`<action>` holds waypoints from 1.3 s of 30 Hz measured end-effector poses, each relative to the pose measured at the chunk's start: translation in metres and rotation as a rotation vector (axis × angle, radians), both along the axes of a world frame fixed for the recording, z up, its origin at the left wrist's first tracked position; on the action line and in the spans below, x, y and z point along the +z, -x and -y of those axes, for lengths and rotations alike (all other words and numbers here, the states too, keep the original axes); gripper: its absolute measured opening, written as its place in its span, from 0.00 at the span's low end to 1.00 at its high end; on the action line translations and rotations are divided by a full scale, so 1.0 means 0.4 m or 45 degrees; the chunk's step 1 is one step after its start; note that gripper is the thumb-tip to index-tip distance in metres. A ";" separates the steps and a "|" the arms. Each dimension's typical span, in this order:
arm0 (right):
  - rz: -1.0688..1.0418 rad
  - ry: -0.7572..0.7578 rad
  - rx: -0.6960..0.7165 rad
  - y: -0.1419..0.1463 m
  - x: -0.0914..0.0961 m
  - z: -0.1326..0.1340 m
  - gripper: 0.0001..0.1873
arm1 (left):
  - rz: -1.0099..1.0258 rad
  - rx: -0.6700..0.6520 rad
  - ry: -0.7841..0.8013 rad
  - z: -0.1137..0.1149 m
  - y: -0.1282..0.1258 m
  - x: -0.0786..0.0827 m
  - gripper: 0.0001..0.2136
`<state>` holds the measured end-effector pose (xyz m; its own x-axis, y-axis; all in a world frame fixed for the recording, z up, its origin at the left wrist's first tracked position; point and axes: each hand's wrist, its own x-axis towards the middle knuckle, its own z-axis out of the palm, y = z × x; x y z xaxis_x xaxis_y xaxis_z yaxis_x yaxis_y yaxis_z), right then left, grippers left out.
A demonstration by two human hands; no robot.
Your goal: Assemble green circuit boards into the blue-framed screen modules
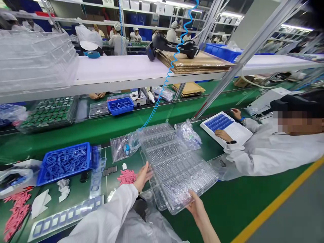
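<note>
A clear plastic blister tray (174, 168), divided into long rows of small slots, lies tilted in front of me, with at least one more tray under it. My left hand (143, 178) grips its left edge, the fingers partly hidden against the plastic. At the near right corner my right hand (196, 206) pinches the rim, thumb on top and the other fingers out of sight below. Pink parts (127, 177) lie in a small pile just left of my left hand. Bagged items (188, 134) sit by the tray's far end.
On the left stands a blue bin (65, 162) of blue frames, near pink strips (17, 212) and a strip of framed pieces (67, 216). A coiled blue hose (165, 84) hangs ahead. To the right, a co-worker's hands work at a white tray (239, 135). A shelf (121, 72) crosses above.
</note>
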<state>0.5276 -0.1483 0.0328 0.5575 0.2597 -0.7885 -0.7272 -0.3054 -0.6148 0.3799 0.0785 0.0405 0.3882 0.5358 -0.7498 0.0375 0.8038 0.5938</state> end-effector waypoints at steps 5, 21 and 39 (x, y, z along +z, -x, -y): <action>0.061 0.033 0.036 -0.058 0.072 0.021 0.20 | 0.145 0.011 0.116 -0.009 -0.037 0.015 0.14; 0.267 0.128 -0.170 -0.286 0.306 0.175 0.20 | 0.101 -0.019 0.168 0.074 -0.049 -0.072 0.15; 0.125 0.096 -0.165 -0.068 0.014 0.259 0.25 | 0.112 -0.117 0.257 0.195 -0.014 -0.084 0.17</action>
